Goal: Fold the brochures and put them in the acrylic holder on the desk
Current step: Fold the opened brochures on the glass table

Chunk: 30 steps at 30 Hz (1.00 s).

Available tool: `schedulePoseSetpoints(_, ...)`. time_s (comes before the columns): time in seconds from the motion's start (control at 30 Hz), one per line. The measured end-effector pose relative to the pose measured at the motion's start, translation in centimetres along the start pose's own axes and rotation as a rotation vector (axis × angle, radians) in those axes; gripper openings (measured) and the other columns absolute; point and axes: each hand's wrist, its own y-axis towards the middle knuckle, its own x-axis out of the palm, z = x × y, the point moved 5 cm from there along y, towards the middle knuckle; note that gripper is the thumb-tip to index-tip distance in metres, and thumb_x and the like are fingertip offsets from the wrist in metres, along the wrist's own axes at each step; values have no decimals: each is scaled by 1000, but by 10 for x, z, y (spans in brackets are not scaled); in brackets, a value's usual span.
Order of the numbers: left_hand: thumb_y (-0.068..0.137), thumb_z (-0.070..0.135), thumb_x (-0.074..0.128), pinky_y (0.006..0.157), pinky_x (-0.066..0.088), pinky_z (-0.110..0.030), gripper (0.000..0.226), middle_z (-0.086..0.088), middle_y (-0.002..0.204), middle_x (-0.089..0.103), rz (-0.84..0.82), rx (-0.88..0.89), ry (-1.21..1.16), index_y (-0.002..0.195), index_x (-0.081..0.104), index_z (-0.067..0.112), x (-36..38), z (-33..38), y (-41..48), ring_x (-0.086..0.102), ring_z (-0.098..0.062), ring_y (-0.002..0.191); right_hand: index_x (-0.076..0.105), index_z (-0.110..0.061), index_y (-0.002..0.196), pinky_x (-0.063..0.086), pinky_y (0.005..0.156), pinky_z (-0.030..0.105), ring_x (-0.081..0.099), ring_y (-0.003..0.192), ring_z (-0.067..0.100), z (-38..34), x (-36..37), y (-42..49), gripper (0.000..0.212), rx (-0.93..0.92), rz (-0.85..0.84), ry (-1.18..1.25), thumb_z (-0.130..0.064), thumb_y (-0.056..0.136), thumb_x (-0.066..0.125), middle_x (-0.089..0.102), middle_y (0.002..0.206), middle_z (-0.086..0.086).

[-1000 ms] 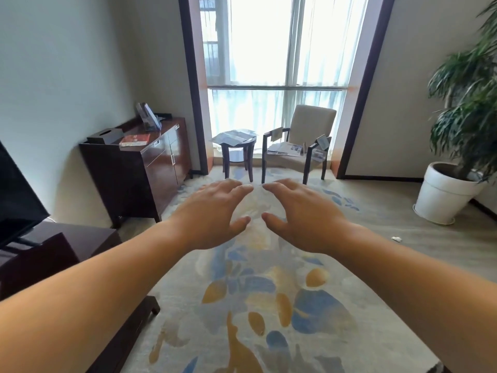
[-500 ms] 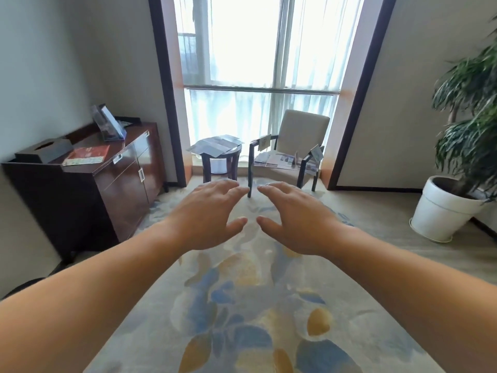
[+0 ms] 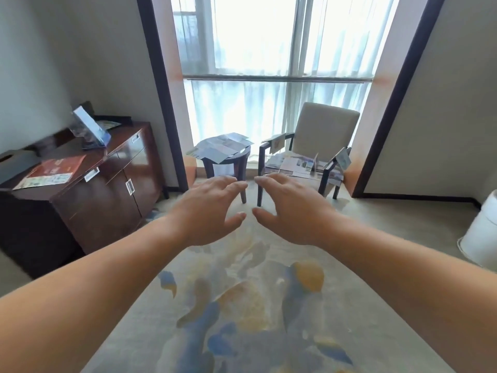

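Leftmost, dark wood desk (image 3: 80,189) against the wall. On its top: black box (image 3: 16,162) at the far left edge, red leaflet (image 3: 51,170) lying flat beside it, then the clear holder (image 3: 90,130) further back, tilted, with blue-printed paper inside; more paper just behind it. Centre, below the window (image 3: 269,63): small round table (image 3: 228,160) with unfolded brochures (image 3: 223,148) spread over the top, some overhanging the rim. Just right of it, beige chair (image 3: 322,135); more brochures (image 3: 298,164) on the seat, one draped on each armrest. Foreground: both bare arms stretched forward over the patterned carpet (image 3: 255,305). Left hand (image 3: 207,211) and right hand (image 3: 290,211) palm down, fingers spread and slightly curled, thumbs nearly meeting, holding nothing, touching nothing. White pot (image 3: 481,238) at the far right edge, cut off by the frame
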Motion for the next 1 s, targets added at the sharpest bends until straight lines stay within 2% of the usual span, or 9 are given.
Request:
schedulePoseSetpoints(0.17, 94, 55, 46, 114, 29, -39, 65, 1, 154, 38, 0, -20, -7, 151, 30, 27, 20, -56, 87, 35, -19, 141, 33, -29, 148, 42, 96, 35, 43, 134, 20, 46, 24, 103, 63, -20, -13, 7, -56, 92, 46, 43, 148, -3)
schedulePoseSetpoints(0.33, 95, 56, 43, 116, 26, -40, 65, 2, 156, 35, -29, -44, -20, 152, 29, 28, 55, -132, 167, 31, -18, 144, 35, -25, 147, 41, 101, 38, 43, 134, 22, 78, 62, 210, 64, -30, -48, 10, -55, 92, 47, 42, 149, -1)
schedulePoseSetpoints(0.6, 93, 58, 45, 112, 33, -39, 66, 3, 152, 40, -44, -17, -31, 151, 30, 28, 81, -261, 310, 38, -20, 139, 37, -23, 145, 41, 102, 39, 46, 130, 22, 125, 96, 385, 65, 14, -61, -3, -56, 90, 45, 45, 146, 0)
schedulePoseSetpoints(0.77, 87, 63, 35, 111, 37, -42, 71, 3, 150, 42, -66, -11, -57, 150, 31, 30, 102, -316, 396, 40, -20, 137, 38, -23, 145, 43, 101, 40, 47, 129, 23, 170, 115, 478, 62, 41, -62, 2, -53, 91, 46, 48, 143, 1)
schedulePoseSetpoints(1.0, 93, 58, 42, 117, 28, -41, 66, 4, 156, 34, -108, -42, -53, 151, 27, 32, 168, -390, 523, 29, -18, 144, 35, -23, 147, 40, 104, 38, 44, 132, 23, 254, 162, 602, 63, 28, -80, 19, -54, 92, 46, 44, 147, 0)
